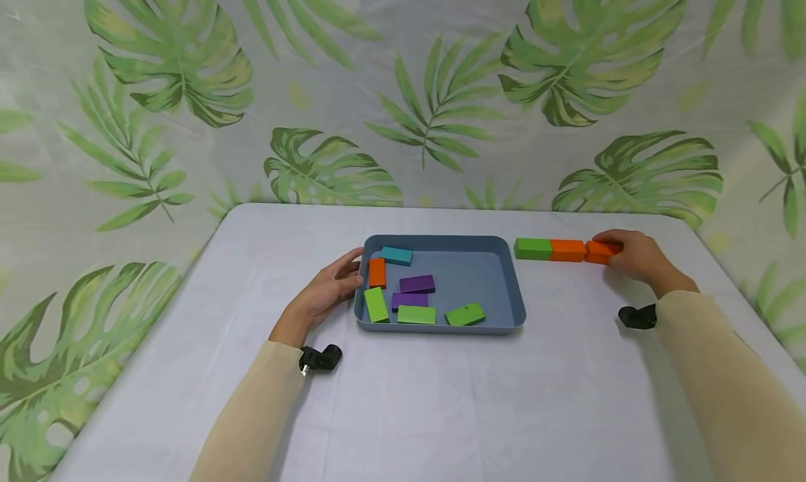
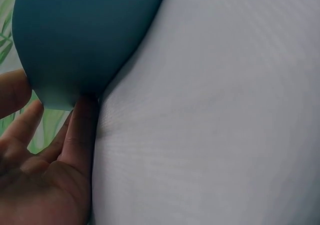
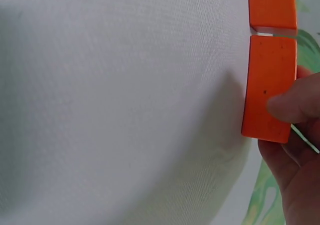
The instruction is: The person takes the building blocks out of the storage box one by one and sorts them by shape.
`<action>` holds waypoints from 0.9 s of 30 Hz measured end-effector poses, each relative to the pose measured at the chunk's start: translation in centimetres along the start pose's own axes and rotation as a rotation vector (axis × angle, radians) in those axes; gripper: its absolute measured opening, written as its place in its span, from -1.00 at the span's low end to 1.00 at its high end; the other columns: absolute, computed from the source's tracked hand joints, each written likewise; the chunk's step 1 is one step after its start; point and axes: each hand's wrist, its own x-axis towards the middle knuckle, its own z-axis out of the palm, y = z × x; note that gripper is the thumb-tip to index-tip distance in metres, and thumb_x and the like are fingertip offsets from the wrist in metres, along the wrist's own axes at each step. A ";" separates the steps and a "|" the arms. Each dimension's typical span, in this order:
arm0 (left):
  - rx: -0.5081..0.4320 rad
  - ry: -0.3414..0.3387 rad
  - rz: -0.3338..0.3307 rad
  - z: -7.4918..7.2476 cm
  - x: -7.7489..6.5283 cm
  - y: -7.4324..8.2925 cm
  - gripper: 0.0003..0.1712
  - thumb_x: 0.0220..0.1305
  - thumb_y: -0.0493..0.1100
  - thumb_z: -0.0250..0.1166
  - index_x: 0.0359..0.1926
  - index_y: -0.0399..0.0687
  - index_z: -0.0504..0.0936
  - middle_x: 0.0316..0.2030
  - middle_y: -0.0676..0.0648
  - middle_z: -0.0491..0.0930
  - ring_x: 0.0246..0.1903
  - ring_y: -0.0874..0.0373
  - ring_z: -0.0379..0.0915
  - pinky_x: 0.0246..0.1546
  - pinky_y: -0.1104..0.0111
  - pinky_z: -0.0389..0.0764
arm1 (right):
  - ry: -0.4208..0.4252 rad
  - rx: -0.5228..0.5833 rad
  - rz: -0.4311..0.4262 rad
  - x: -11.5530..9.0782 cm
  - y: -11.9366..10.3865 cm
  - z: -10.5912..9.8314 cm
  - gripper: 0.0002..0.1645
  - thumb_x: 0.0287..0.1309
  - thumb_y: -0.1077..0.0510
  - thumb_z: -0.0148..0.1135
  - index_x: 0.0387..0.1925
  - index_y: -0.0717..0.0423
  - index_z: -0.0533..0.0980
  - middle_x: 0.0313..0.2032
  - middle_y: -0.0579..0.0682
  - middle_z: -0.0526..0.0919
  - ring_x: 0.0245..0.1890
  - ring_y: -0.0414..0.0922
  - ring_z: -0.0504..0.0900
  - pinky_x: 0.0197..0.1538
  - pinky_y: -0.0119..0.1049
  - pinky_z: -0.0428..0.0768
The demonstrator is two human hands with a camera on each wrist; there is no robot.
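At the right end of a row of blocks, my right hand (image 1: 641, 257) pinches an orange block (image 3: 267, 85), with the thumb on its face. That block lies end to end with a second orange block (image 1: 567, 250), a thin gap between them. A green block (image 1: 532, 249) touches the second one's left end. My left hand (image 1: 327, 291) rests against the left wall of a blue-grey tray (image 1: 462, 243), fingers extended and touching its side. In the left wrist view the tray wall (image 2: 85, 35) rises from the cloth beside the fingertips.
Inside the tray lie a teal block (image 1: 397, 256), an orange block (image 1: 376, 273), two purple blocks (image 1: 417, 284) and three green blocks (image 1: 465, 315). The table wears a white cloth (image 1: 415, 412). Behind it hangs a leaf-patterned curtain (image 1: 441, 181).
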 end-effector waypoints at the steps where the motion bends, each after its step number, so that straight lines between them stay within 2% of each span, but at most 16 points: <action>1: 0.001 -0.002 0.002 0.0 -0.1 0.0 -0.23 0.44 -0.30 0.09 0.55 0.27 0.09 0.53 -0.15 0.09 0.49 -0.08 0.10 0.52 0.01 0.16 | 0.000 0.003 0.000 0.0 0.0 0.0 -0.37 0.11 0.34 -0.02 0.28 0.28 0.36 0.21 0.46 0.36 0.06 0.33 0.29 0.15 0.30 0.35; 12: 0.006 0.009 -0.012 0.2 -0.1 0.1 -0.23 0.44 -0.29 0.09 0.55 0.29 0.10 0.53 -0.15 0.07 0.49 -0.08 0.09 0.52 0.01 0.16 | 0.004 0.013 -0.002 -0.1 -0.1 0.2 -0.32 0.07 0.37 -0.05 0.30 0.26 0.36 0.27 0.46 0.30 0.12 0.35 0.26 0.21 0.35 0.32; 27: 0.007 -0.002 -0.002 0.0 -0.1 0.0 -0.22 0.43 -0.30 0.09 0.55 0.29 0.09 0.53 -0.15 0.07 0.49 -0.07 0.09 0.51 0.01 0.19 | 0.008 0.016 -0.011 0.0 -0.3 0.5 -0.34 0.08 0.35 -0.05 0.29 0.26 0.37 0.25 0.45 0.32 0.11 0.34 0.27 0.23 0.37 0.30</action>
